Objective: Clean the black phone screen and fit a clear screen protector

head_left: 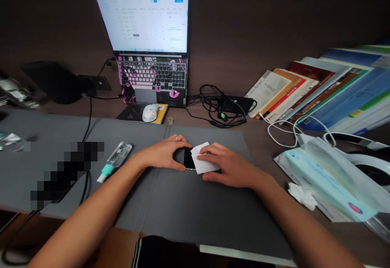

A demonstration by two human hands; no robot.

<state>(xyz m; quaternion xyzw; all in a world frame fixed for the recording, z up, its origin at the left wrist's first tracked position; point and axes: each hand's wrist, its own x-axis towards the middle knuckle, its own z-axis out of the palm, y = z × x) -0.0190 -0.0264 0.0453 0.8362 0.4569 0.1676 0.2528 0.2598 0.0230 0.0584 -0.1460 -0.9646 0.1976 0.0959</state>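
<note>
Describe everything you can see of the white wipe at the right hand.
The white wipe is a small, plain, thin-looking sheet, apparently folded; whether it is paper or cloth, I can't tell. Its edges look fairly straight, with a corner at the far side. It lies over part of a dark, flat device on the gray mat. Fingers of the right hand lie across it, hiding its right part.

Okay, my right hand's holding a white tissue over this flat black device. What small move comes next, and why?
Perhaps slide the white tissue leftward with your right hand: it seems to cover the right part of the flat black device, a strip to its left lies bare, and your left hand braces the device's edges.
</note>
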